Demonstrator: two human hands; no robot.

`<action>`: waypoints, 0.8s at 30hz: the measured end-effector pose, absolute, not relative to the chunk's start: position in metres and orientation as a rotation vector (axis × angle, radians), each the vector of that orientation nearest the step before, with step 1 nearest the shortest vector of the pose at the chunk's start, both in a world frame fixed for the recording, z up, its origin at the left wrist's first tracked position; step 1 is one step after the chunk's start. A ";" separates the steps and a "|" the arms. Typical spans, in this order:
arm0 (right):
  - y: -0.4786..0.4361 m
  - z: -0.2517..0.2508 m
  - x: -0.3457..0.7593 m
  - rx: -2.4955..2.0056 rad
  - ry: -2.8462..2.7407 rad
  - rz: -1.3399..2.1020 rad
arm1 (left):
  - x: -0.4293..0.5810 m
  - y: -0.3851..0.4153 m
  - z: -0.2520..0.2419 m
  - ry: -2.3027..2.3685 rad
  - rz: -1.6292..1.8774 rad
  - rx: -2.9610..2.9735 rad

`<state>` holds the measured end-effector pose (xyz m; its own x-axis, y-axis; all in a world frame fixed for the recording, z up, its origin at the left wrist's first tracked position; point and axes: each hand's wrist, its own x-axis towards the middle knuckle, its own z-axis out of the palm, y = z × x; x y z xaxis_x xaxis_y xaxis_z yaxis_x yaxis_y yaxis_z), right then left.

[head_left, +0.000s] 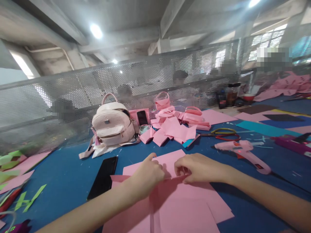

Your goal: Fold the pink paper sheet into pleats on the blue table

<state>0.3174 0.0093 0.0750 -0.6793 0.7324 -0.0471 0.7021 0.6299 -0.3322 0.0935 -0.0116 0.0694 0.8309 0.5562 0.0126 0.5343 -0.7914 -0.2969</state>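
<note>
Pink paper sheets (184, 210) lie layered on the blue table in front of me, with a raised, folded edge running across them. My left hand (149, 176) is closed at that edge, fingers curled on the paper and fingertips partly hidden. Just to its right, my right hand (194, 168) pinches the same pink edge between thumb and fingers. A black phone (103, 176) lies left of the sheets. To the right rests a pink glue gun (245, 152) with a red light on its body.
A cream backpack (114, 123) stands behind, beside a pile of folded pink paper pieces (170, 127). Scissors (225, 133) lie near the glue gun. Green paper strips (30, 200) are at left, a purple glue gun (291, 144) at right. A perforated metal screen (150, 76) bounds the table.
</note>
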 end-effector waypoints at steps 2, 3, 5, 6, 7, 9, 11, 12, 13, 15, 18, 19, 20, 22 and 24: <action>0.004 0.075 0.318 -1.178 -2.728 0.518 | 0.095 -0.014 0.068 -0.854 0.120 -2.731; 0.001 0.075 0.318 -1.162 -2.713 0.524 | 0.095 -0.014 0.067 -0.874 0.114 -2.743; -0.002 0.072 0.317 -1.145 -2.684 0.512 | 0.095 -0.012 0.066 -0.933 0.080 -2.786; -0.002 0.070 0.316 -1.145 -2.671 0.486 | 0.094 -0.010 0.067 -0.979 0.055 -2.814; 0.000 0.069 0.316 -1.156 -2.656 0.452 | 0.092 -0.008 0.068 -1.036 0.026 -2.842; 0.006 0.066 0.317 -1.214 -2.579 0.381 | 0.087 -0.003 0.073 -1.198 -0.049 -2.883; 0.016 0.063 0.319 -1.271 -2.411 0.410 | 0.079 0.003 0.080 -1.393 -0.151 -2.906; 0.022 0.061 0.320 -1.269 -2.299 0.489 | 0.074 0.005 0.083 -1.487 -0.212 -2.917; 0.027 0.060 0.321 -1.237 -2.170 0.618 | 0.068 0.008 0.086 -1.575 -0.278 -2.930; 0.035 0.058 0.324 -1.123 -1.910 0.961 | 0.055 0.012 0.088 -1.737 -0.415 -2.948; 0.039 0.055 0.329 -1.052 -1.592 1.385 | 0.036 0.013 0.081 -1.977 -0.668 -2.919; 0.039 0.054 0.331 -1.060 -1.518 1.467 | 0.030 0.012 0.077 -2.053 -0.776 -2.891; 0.037 0.053 0.332 -1.059 -1.460 1.529 | 0.025 0.011 0.072 -2.125 -0.901 -2.849; 0.034 0.050 0.334 -0.982 -1.378 1.637 | 0.018 0.008 0.061 -2.247 -1.191 -2.738; 0.029 0.049 0.332 -0.836 -1.331 1.772 | 0.015 0.003 0.050 -2.323 -1.500 -2.596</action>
<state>0.3315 0.0287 0.0490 -0.5021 0.8627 -0.0605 -0.1825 -0.1741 -0.9677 0.0151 0.0033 0.0496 0.0457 0.9924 0.1145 0.5131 -0.1217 0.8497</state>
